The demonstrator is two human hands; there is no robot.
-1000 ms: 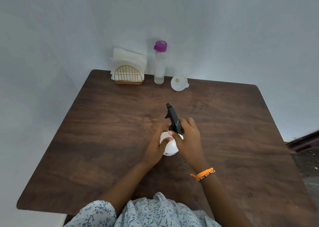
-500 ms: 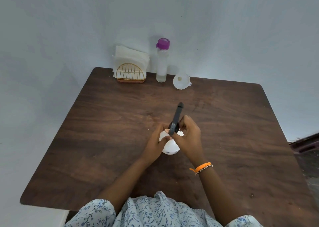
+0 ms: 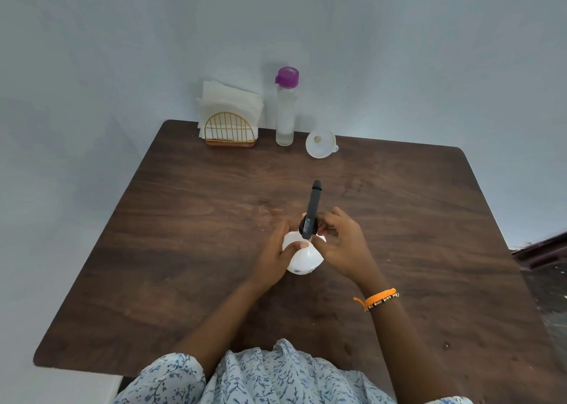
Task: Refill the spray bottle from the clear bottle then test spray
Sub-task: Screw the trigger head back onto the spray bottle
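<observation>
Unscrewing of the spray head looks to be the step in hand, so the task is judged barely begun. At the middle of the table (image 3: 184, 250) the white spray bottle (image 3: 302, 259) is gripped round its body by the left hand (image 3: 273, 258), fingers and thumb wrapped on it. Just to the right, the black spray head (image 3: 311, 213) is pinched at its collar by the curled fingers of the right hand (image 3: 343, 247), nozzle pointing away from the person. Whether the head is already loose cannot be told. Next, the head would have to be turned off and laid aside, and the funnel (image 3: 320, 144) and clear bottle (image 3: 286, 112) fetched from the far edge, well apart from the hands. The clear bottle stands upright with its purple cap on, so that cap must be opened before pouring.

Along the far edge, from the left, a napkin holder (image 3: 230, 127), the clear bottle and the funnel are set. The tabletop is dark wood grain, pushed against a plain pale wall (image 3: 399, 50); a strip of dark floor (image 3: 549, 281) is seen at the right.
</observation>
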